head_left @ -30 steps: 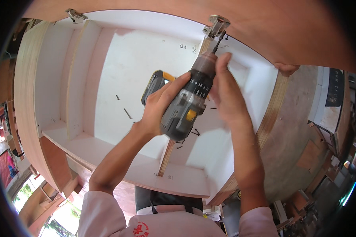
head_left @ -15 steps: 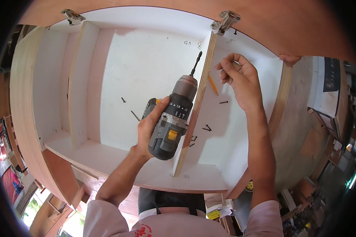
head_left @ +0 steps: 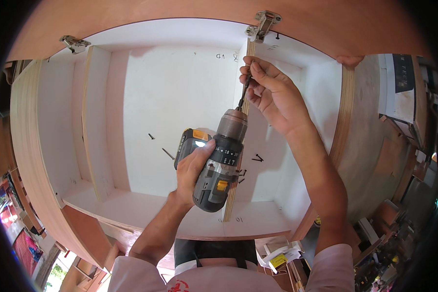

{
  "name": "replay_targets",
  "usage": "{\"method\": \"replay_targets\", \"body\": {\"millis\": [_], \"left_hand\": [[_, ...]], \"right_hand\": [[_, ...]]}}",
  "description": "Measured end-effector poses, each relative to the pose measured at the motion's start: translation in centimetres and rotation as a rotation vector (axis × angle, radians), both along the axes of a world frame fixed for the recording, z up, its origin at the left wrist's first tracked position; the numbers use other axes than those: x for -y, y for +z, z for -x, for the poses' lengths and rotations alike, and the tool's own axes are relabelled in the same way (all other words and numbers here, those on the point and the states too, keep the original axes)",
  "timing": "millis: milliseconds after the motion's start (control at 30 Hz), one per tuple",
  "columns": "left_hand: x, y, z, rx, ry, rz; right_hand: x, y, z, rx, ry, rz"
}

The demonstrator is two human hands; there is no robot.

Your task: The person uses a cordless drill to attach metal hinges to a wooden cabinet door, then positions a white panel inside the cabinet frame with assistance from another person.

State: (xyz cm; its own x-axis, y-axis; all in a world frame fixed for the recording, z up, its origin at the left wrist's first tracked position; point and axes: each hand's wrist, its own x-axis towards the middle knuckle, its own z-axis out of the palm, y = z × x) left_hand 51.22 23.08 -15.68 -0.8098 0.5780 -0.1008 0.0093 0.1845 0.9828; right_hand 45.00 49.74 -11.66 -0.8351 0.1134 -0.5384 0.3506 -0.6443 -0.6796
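The right hand (head_left: 276, 95) has moved left, pinching the slim dark metal bit (head_left: 243, 96) near its tip; the left hand (head_left: 191, 169) clasps the grey-black cordless drill (head_left: 221, 163) over the plywood-edged divider (head_left: 230, 204), open room leftward.

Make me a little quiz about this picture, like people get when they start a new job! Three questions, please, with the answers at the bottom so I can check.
1. Pick one: which hand holds the drill? A, both; B, the left; C, neither.
2. True or false: the right hand is up by the tip of the drill's bit.
3. Count: how many silver hinges show near the edge of the brown panel?

Key:
1. B: the left hand holds it.
2. True.
3. Two.
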Motion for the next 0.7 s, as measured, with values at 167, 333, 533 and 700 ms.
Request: {"method": "replay_targets", "body": {"millis": [167,333,533,700], "left_hand": [[0.4,-0.8,0.0,0.18,0.037,0.128],[-0.3,-0.8,0.5,0.135,0.05,0.182],[-2.3,0.4,4.0,-0.688,-0.072,0.129],[-4.9,0.4,6.4,-0.751,0.028,0.078]], "right_hand": [[0.9,0.6,0.2,0.006,-0.017,-0.045],[0.8,0.5,0.7,-0.01,-0.03,-0.057],[0.1,0.7,2.1,-0.032,-0.03,-0.072],[0.6,1.1,3.1,-0.071,-0.123,-0.084]]}}
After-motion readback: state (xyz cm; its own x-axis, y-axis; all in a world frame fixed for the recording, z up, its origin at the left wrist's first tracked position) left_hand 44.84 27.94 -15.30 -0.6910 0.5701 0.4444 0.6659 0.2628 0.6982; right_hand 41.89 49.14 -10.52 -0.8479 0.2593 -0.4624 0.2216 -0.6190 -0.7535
